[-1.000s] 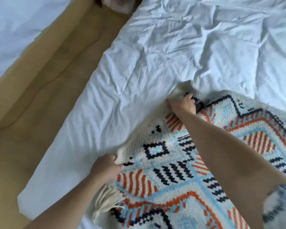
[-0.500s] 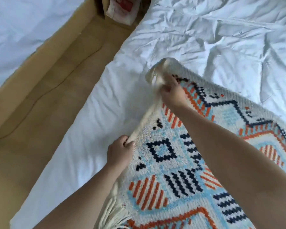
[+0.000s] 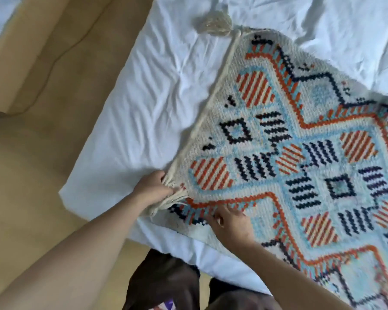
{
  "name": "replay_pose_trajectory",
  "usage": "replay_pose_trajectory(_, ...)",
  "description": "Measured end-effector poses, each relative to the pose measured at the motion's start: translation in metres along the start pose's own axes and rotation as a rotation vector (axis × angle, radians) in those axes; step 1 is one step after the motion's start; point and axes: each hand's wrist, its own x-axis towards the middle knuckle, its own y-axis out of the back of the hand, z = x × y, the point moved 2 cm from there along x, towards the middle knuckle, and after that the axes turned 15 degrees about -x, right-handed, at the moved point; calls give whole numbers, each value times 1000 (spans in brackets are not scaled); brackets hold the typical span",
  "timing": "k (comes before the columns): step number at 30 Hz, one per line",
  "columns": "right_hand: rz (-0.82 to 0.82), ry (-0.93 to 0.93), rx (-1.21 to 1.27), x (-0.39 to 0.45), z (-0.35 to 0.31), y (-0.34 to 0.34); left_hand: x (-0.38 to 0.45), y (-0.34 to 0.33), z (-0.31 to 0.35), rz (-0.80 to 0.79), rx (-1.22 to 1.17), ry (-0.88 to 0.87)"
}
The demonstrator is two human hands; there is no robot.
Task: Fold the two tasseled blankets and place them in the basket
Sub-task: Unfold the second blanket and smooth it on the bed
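Woven in cream, pale blue, orange and navy, a tasseled blanket (image 3: 289, 135) lies spread on the white sheet (image 3: 143, 97) of a bed beside a tan floor (image 3: 31, 130), as a person works at its near corner. The left hand (image 3: 154, 190) grips the near corner tassel (image 3: 166, 203), fingers curled around the cream strands; the right hand (image 3: 230, 223) rests on the patterned near edge just beside it, fingers lying loosely spread on the weave and pinching nothing that shows. A second tassel (image 3: 213, 24) lies at the far corner. Judging by the flat, single spread, folding has barely begun: no fold is visible, and neither a second blanket nor a basket is in view
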Motion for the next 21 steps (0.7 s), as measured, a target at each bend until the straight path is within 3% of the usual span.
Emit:
replay_pose_trajectory(3, -334, 49, -231, -41, -9, -42, -12, -6, -35, 20, 22, 43)
replay_pose_trajectory(6, -194, -25, -285, -40, -18, -52, -19, -10, -56, 70, 63, 43)
replay_pose_trajectory(8, -207, -114, -173, -29, -22, -50, -20, -7, -69, 116, 60, 38)
replay_pose_trajectory(11, -219, -77, -140, -30, -37, -56, -22, -1, -74, 161, 13, 25)
replay_pose_trajectory(15, -646, 190, -234, -38, -56, -55, -33, 4, -75, 193, -8, 19)
replay_pose_trajectory(16, -672, 217, -230, -28, -55, -44, -36, 3, -75, 181, -27, 25)
replay_pose_trajectory(18, -590, 188, -124, 3, -53, -13, -43, 2, -73, 187, -94, 25)
replay_pose_trajectory(21, -234, -54, 28, 64, -57, 50, -55, -5, -57, 191, -258, -35)
